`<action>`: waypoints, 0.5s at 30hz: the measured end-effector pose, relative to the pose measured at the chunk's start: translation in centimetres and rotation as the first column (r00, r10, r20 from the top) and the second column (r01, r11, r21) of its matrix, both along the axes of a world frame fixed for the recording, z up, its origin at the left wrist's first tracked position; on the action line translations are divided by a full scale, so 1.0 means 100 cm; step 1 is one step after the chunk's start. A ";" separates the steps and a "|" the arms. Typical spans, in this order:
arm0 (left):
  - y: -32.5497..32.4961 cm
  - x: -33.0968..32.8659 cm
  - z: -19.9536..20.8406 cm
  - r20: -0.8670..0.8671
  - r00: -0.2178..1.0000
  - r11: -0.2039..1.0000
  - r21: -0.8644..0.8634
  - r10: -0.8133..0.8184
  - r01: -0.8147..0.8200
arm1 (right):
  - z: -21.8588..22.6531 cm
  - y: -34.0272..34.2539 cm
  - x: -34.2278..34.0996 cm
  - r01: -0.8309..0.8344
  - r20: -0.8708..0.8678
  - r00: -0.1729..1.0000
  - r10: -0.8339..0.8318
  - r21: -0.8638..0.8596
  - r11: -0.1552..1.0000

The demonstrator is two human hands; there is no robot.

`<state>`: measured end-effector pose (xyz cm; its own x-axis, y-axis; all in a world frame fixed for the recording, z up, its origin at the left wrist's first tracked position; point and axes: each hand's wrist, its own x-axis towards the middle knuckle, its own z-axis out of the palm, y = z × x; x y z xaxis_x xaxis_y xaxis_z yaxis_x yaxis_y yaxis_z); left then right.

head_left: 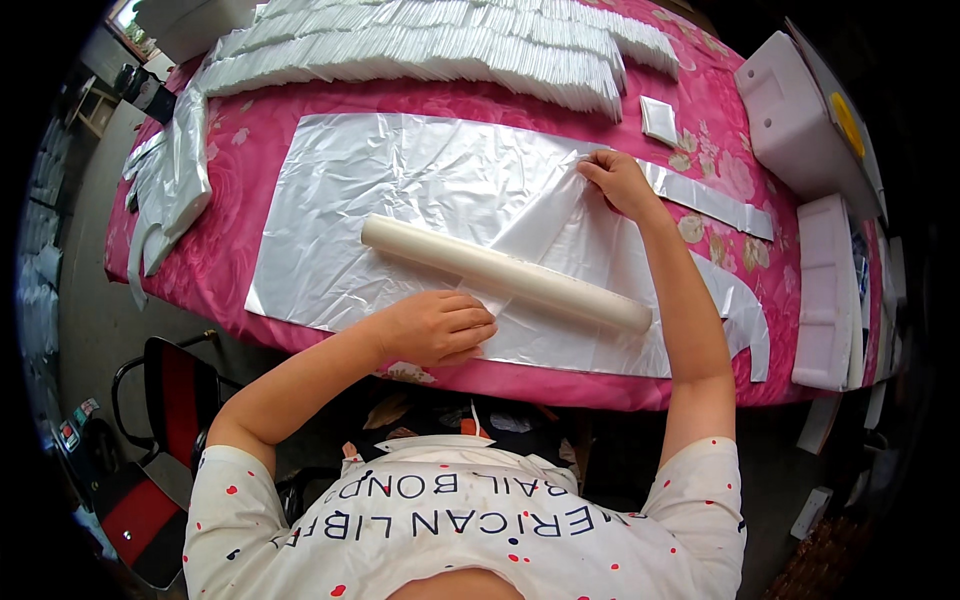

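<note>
A shiny white plastic sheet (350, 165) lies wrinkled across the pink flowered tablecloth in front of me. On top of it, a white roll or tube (505, 272) rests at a slant, its left end farther from me than its right. My right hand (615, 182) pinches a raised fold of the sheet beyond the roll, near the sheet's far edge. Nearer to me, my left hand (445, 328) rests on the sheet just in front of the roll. Its fingers are curled together, and whatever lies under the fingertips is hidden.
Long rows of stacked white folded packets (430, 60) line the table's far side. One small white packet (658, 120) lies apart. White foam boxes (800, 115) stand at the right; white plastic bags (175, 190) hang over the left edge. A red-and-black chair (175, 400) is at lower left.
</note>
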<state>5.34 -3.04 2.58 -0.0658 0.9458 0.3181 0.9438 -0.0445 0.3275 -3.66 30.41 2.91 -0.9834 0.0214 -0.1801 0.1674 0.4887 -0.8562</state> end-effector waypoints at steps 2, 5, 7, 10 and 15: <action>0.004 0.010 0.007 0.037 0.996 0.989 -0.129 0.075 -0.069 | -0.003 0.002 -0.002 0.002 0.032 0.999 -0.002 -0.005 1.000; 0.004 0.018 0.002 0.056 0.992 0.963 -0.254 0.109 -0.092 | -0.003 0.004 -0.003 0.018 0.095 0.995 -0.013 -0.049 0.999; 0.004 0.025 -0.003 0.048 0.991 0.955 -0.276 0.126 -0.108 | 0.002 0.004 -0.004 0.015 0.142 0.990 -0.001 -0.101 0.995; 0.010 0.042 -0.006 0.026 0.983 0.950 -0.262 0.182 -0.169 | 0.018 -0.003 0.008 0.158 0.026 0.987 -0.156 -0.247 0.956; 0.016 0.074 -0.013 -0.005 0.950 0.909 -0.289 0.313 -0.301 | 0.046 -0.060 0.080 -0.056 -0.208 0.974 0.089 0.157 0.986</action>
